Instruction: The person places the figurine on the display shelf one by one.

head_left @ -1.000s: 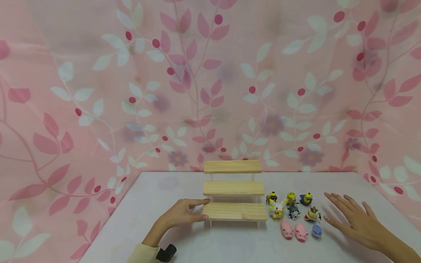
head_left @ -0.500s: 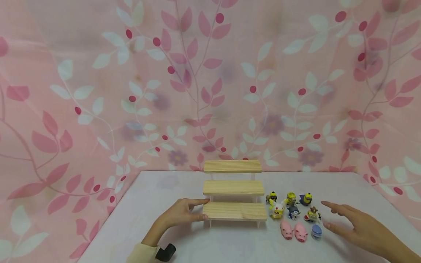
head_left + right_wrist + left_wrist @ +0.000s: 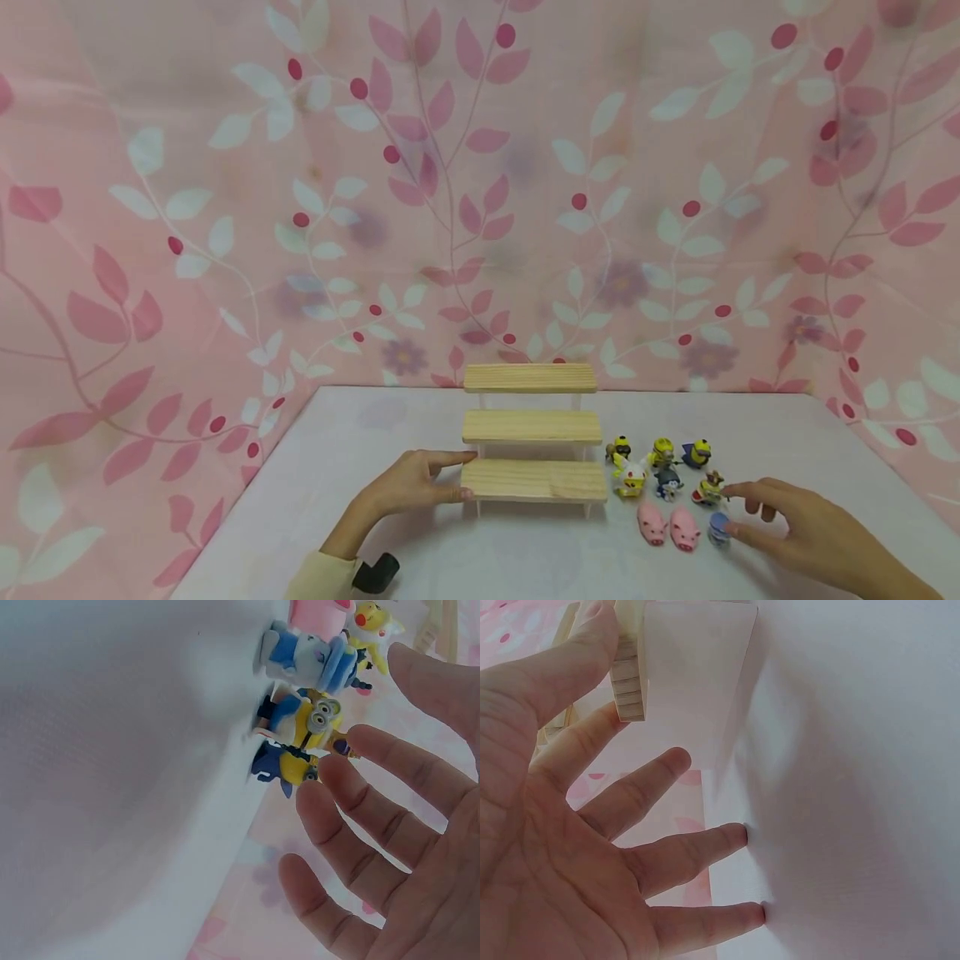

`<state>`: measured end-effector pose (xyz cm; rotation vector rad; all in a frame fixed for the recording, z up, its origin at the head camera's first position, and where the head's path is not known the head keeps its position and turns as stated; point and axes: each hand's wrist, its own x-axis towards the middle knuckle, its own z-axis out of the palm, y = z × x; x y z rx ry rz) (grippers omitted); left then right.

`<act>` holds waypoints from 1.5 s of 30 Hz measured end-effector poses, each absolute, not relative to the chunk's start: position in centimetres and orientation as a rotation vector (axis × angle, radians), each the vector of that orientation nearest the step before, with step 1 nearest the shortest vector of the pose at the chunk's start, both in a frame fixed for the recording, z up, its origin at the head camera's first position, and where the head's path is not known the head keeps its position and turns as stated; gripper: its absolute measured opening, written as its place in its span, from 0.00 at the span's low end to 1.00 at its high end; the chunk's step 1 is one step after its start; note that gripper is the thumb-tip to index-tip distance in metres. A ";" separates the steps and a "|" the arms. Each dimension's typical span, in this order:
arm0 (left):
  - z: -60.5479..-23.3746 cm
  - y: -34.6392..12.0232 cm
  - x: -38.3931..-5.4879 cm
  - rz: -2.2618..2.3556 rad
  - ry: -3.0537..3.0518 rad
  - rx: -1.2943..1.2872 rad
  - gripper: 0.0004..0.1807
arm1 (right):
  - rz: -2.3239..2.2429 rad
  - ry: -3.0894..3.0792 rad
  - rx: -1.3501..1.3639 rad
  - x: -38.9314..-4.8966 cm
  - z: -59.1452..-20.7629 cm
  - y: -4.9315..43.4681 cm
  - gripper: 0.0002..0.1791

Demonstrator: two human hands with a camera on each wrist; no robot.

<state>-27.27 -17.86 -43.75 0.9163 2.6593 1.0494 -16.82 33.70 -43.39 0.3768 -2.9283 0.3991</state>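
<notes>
A three-tier wooden display stand (image 3: 532,481) stands on the table with bare steps. My left hand (image 3: 408,487) pinches the left end of its lowest board between thumb and index finger; the other fingers spread below, as the left wrist view shows. At the right, my right hand (image 3: 806,525) hovers with spread fingers beside a blue-capped figurine (image 3: 304,660) and a Minion figurine (image 3: 300,720). Its thumb tip overlaps the blue cap in the head view, while a gap shows in the right wrist view. Nothing is in its grasp.
Several small figurines cluster right of the stand: two pink pigs (image 3: 652,524), a white-hooded yellow figure (image 3: 631,479), a dark-capped one (image 3: 668,483) and yellow Minions (image 3: 663,452) behind. A pink floral cloth (image 3: 480,208) rises behind the white table (image 3: 390,425).
My right hand has moved left and slightly down to the figurines, its fingers bending from a flat spread. The left hand keeps its hold on the stand.
</notes>
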 end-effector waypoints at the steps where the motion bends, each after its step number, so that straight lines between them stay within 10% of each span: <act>1: -43.7 -17.9 -27.3 1.047 2.660 0.922 0.36 | 0.404 -2.932 0.383 -16.8 -43.4 33.7 0.25; 45: -43.9 -17.9 -27.4 1.064 2.644 0.906 0.36 | 0.440 -2.952 0.406 -17.0 -43.5 32.6 0.14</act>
